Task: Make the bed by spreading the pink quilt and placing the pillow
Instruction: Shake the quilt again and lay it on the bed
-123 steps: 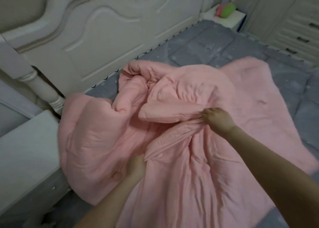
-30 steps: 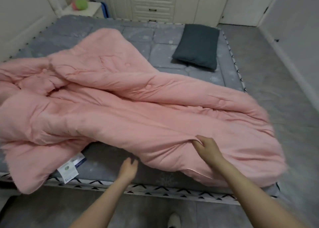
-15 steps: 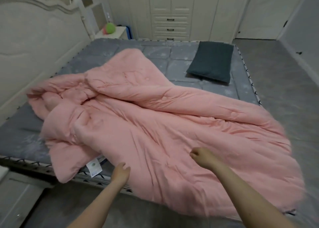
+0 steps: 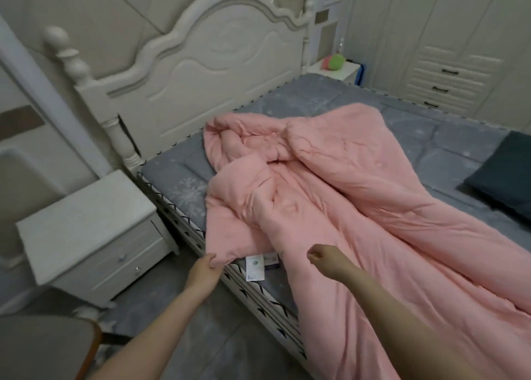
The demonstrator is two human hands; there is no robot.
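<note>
Left hand [image 4: 202, 273] pinches pink quilt [image 4: 344, 207] corner; right hand [image 4: 326, 260] fisted, empty, just above quilt

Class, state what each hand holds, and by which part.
The left hand pinches the pink quilt at its near corner. The right hand is curled and holds nothing.

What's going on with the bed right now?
A person stands at the bedside making it. The left hand pinches a corner of the pink quilt, which lies bunched and twisted along the grey mattress. The right hand hovers over the quilt with fingers curled, holding nothing. The dark pillow lies far from the headboard.
</note>
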